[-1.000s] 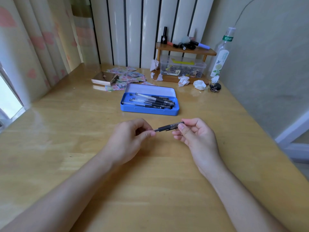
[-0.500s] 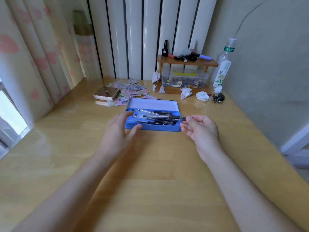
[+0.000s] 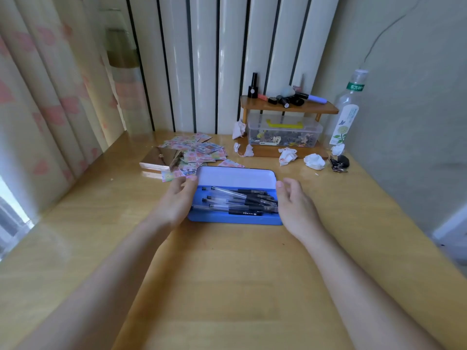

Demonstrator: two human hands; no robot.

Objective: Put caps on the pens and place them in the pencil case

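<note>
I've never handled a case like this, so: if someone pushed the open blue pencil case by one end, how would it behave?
The pencil case looks rigid with a flat base, so it would probably slide on the glossy table rather than tip. The round pens lie loose inside and may roll or rattle. The raised lid could swing shut.

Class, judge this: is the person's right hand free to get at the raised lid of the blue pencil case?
Probably yes: the right hand is open, empty, beside the lid, nothing between.

Bare forearms, no sleeves; left hand (image 3: pixel 177 203), right hand (image 3: pixel 295 208).
</note>
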